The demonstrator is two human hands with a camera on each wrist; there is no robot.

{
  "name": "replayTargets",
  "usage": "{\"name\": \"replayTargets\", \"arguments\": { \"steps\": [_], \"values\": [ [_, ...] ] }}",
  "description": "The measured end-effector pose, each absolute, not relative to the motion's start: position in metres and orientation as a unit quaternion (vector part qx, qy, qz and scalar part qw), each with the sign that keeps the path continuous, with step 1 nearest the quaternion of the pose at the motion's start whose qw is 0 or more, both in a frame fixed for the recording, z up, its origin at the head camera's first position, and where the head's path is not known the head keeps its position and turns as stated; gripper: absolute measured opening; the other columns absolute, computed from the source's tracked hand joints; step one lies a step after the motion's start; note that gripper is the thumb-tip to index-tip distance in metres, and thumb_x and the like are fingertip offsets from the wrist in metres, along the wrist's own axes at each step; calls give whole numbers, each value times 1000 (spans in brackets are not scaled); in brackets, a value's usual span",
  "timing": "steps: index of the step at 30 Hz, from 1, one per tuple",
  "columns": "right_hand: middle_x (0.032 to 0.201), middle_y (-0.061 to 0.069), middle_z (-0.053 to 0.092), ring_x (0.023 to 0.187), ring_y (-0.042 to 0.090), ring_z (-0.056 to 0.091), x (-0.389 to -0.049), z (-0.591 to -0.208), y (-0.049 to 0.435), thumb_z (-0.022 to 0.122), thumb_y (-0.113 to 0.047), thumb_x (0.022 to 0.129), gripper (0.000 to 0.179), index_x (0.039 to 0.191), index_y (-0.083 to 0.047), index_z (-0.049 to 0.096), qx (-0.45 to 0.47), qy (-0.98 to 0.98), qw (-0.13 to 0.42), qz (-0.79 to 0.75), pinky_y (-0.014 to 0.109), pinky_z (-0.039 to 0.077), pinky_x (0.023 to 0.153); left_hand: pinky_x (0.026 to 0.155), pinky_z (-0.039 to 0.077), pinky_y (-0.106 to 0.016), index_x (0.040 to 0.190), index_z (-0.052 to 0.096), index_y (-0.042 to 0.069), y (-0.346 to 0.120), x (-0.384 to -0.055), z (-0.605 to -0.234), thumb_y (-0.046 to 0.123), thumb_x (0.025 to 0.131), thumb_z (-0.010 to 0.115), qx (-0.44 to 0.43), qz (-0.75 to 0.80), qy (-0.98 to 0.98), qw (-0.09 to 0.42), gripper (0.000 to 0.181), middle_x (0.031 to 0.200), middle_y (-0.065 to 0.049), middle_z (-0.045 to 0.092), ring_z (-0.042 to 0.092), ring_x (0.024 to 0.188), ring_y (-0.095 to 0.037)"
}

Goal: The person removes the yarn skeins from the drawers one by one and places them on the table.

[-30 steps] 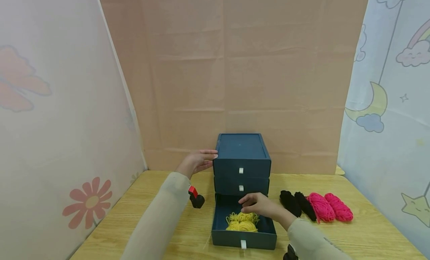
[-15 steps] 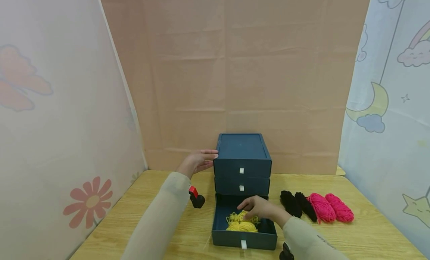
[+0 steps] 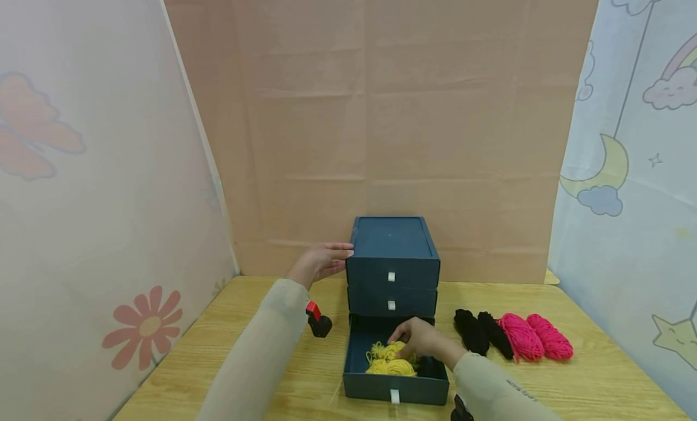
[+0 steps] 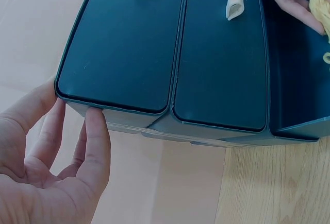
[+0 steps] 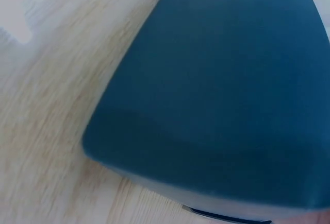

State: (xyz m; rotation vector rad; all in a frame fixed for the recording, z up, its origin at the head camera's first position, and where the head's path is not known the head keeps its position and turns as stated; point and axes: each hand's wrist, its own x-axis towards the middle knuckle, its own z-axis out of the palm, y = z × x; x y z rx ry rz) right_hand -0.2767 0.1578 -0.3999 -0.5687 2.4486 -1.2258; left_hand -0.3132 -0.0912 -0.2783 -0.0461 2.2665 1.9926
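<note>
A dark blue three-drawer cabinet (image 3: 393,238) stands on the table, its bottom drawer (image 3: 396,387) pulled out. My left hand (image 3: 321,262) rests against the cabinet's upper left edge; in the left wrist view its fingers (image 4: 96,141) touch the corner by the top drawer. Two skeins of yellow yarn (image 3: 389,366) lie side by side in the drawer. My right hand (image 3: 427,341) reaches in and pinches the farther skein between thumb and fingers. In the left wrist view yellow yarn (image 4: 320,9) shows against its fingers. The right wrist view shows only the drawer's blue front (image 5: 206,95), the hand mostly hidden.
Two black yarn skeins (image 3: 471,331) and two pink ones (image 3: 536,336) lie in a row on the wooden table (image 3: 294,372), right of the cabinet. A brown paper sheet (image 3: 392,118) hangs behind. Printed cloth walls flank both sides.
My right hand has lowered from above the drawer to the farther yellow skein, and its fingers have closed in on it. The left hand stays at the cabinet's edge.
</note>
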Motion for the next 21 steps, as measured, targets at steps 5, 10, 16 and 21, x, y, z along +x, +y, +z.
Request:
{"name": "replayTargets", "arguments": {
  "steps": [5,10,16,21],
  "values": [
    [72,5,57,57,11,40,-279,-400,158,74,3,72,21,92,-4,70,-201,867,144,-432,23,38,46,95,45,-36,112,68,17,-91,-313,-278,20,86,66,-16,661,747,63,27,120,-4,59,61,99,-19],
    [73,4,59,58,12,46,-282,-396,163,74,2,73,21,93,-3,69,-229,853,112,-455,29,48,51,92,47,-34,113,68,17,-91,-315,-277,21,86,66,-27,654,753,65,27,121,-4,59,60,102,-20],
    [81,7,64,69,19,61,-280,-386,172,70,0,78,20,98,1,67,-244,815,123,-510,33,54,61,92,47,-34,111,68,18,-91,-315,-277,21,85,67,-33,662,746,67,26,120,-3,59,60,100,-20],
    [91,8,62,78,21,61,-273,-373,185,70,-4,79,22,101,-1,66,-234,801,121,-538,35,55,69,89,49,-32,110,69,18,-90,-317,-277,19,84,68,-37,658,749,69,26,118,-4,60,60,100,-21]
  ]
}}
